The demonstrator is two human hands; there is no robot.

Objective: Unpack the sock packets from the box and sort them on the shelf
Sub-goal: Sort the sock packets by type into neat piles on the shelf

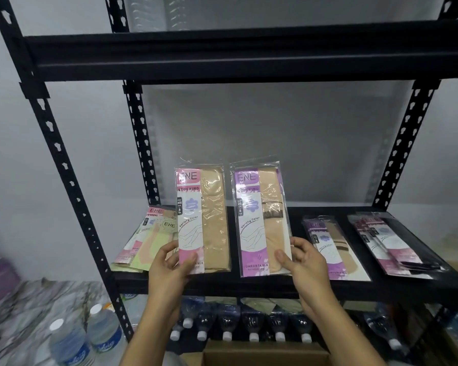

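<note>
— Packets are getting sorted, then? Which step is going on?

— Comparing, I am judging. The left hand [169, 262] is pinching the pink packet [201, 220] by its bottom edge, thumb on the front. The right hand [306, 262] is gripping the purple packet [262, 220] at its lower right corner. Both packets are standing upright, side by side, just over the front edge of the shelf [249, 285].

— And where is each one heading next?

— The purple one is probably going onto the purple pile [333, 249], lying just beside the right hand: a short move to the right, then laying it flat. The pink one is posing more of a puzzle. Pink labels are showing both in the left pile [146, 241] and in the far pile [391, 247], which is holding dark socks. So colour of sock and size are needing a check first.

— What is staying out of sight?

— The box [262, 355] is getting cut off at the bottom, so I cannot tell what is remaining inside. The left hand and the pink packet are covering part of the left pile. The fingers behind both packets are hiding, and the small print is blurring.
</note>
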